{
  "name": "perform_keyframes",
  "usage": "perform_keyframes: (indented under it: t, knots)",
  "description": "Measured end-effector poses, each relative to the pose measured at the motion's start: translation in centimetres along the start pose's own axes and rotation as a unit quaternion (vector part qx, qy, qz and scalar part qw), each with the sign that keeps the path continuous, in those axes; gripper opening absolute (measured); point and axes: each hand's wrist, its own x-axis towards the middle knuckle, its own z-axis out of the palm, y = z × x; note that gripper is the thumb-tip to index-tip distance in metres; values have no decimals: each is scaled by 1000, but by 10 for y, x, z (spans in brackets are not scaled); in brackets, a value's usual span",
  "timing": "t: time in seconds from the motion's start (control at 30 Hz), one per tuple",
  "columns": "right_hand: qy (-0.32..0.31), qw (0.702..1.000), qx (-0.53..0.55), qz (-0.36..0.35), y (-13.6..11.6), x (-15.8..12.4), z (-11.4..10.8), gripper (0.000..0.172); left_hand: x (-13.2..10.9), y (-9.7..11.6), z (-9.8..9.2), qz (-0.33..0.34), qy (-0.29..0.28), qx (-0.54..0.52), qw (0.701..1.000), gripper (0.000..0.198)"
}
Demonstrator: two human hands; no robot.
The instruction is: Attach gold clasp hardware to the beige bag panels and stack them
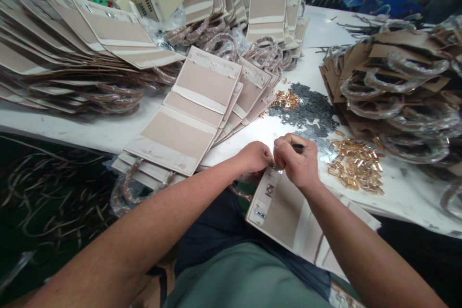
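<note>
A beige bag panel [283, 210] lies across my lap and the table's edge, with metal fittings [260, 212] along its left end. My right hand [301, 166] is closed in a fist around a slim tool with a black handle [298, 148]. The tool's working end is hidden, so its kind does not show. At the panel's upper corner, the fingers of my left hand [257, 156] are pinched together, nearly touching the right hand. What they pinch is too small to make out. A bit of shiny metal shows under the right fingers.
Gold metal pieces [355, 166] and dark grey flat plates [310, 108] lie in heaps beyond my hands. Fanned beige panels [195, 101] are stacked left of them. Bag pieces with plastic-wrapped handles [393, 82] pile up at right, and more panels [111, 29] at far left.
</note>
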Motion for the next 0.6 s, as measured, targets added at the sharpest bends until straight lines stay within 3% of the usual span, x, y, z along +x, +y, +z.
perform_keyframes:
  t: [0.1,0.23,0.3,0.43,0.6]
  knots:
    - [21,997,74,-17,-10,-1,-4,43,-4,0,-2,37,-36,41,998,18]
    - [66,962,233,-126,-21,-3,-4,40,-5,0,-4,75,-34,80,993,18]
    - [63,962,230,-133,-16,-5,-3,42,-4,1,-5,87,-25,102,991,22]
    - [35,982,170,-72,-2,-8,-3,44,-7,4,-5,76,-20,109,991,28]
    - [54,968,207,-135,-1,-5,-7,42,-8,4,-4,51,-32,90,994,27]
